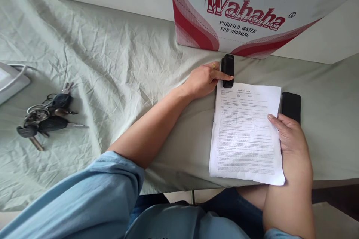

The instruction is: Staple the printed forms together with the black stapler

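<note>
Black oblong stapler (229,67) under the left hand's (204,79) extended finger, grip unclear, seems aligned, needing the right hand's (294,136) pinched white printed pages (244,140) steady.

black-printed white papers (244,141), black stapler (229,67), pale green cloth (134,48), blue sleeve (92,190), white box (246,39) with red curves

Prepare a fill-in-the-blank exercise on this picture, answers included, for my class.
The left hand touches the black stapler near the top ____ corner of the papers.
The right hand holds the papers by their ____ edge.
The brand on the carton is ____.
A bunch of ____ lies on the cloth.
Missing words: left; right; Wahaha; keys.
</note>
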`<state>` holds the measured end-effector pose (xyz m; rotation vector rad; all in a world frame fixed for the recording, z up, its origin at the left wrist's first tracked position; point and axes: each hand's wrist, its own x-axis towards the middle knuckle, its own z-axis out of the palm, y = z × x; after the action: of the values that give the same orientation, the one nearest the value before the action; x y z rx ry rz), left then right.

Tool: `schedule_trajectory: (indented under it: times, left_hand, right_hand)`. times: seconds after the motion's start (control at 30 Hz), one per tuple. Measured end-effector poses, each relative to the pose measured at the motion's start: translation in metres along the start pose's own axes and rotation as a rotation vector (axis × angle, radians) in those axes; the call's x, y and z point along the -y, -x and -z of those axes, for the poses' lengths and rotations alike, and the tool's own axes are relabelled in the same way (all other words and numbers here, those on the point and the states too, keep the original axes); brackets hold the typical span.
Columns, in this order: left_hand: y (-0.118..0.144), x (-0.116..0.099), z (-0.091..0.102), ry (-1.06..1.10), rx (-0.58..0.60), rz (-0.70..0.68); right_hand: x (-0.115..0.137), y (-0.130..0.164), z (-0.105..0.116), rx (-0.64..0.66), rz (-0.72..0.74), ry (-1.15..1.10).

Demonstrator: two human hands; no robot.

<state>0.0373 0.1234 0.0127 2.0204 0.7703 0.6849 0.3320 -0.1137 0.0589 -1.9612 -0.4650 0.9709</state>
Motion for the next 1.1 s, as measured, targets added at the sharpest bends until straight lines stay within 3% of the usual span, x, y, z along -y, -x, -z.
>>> schedule_trajectory:
  times: [0.2, 0.37, 0.43, 0.63, 0.73, 0.83, 0.97, 1.1]
  left_hand:
    - [0.001, -0.004, 0.002, -0.019, 0.041, 0.064]
    - [-0.002, -0.001, 0.004, 0.213, 0.027, 0.053]
    - [-0.002, -0.002, 0.005, 0.294, 0.007, 0.083]
    - [-0.001, -0.013, 0.006, 0.512, -0.090, 0.220]
    - [0.001, -0.014, 0.006, 0.574, -0.080, 0.257]
    - [0.001, -0.011, 0.007, 0.633, -0.027, 0.226]
    - [0.000, -0.009, 0.010, 0.535, 0.016, 0.142]
    - [0.000, -0.011, 0.009, 0.551, 0.039, 0.152]
  right_hand:
    - [0.001, -0.001, -0.006, 0.025, 0.115, -0.018]
    - [0.004, 0.007, 0.017, 0.271, 0.046, 0.146]
    - [0.004, 0.009, 0.022, 0.314, 0.060, 0.173]
    - [-0.002, -0.004, 0.002, 0.145, 0.263, 0.009]
    - [-0.005, -0.015, -0.009, 0.082, 0.311, -0.025]
    - [-0.011, -0.022, -0.014, 0.040, 0.349, -0.028]
    - [-0.016, -0.028, -0.020, -0.001, 0.397, -0.078]
    - [-0.015, -0.034, -0.029, -0.087, 0.447, -0.153]
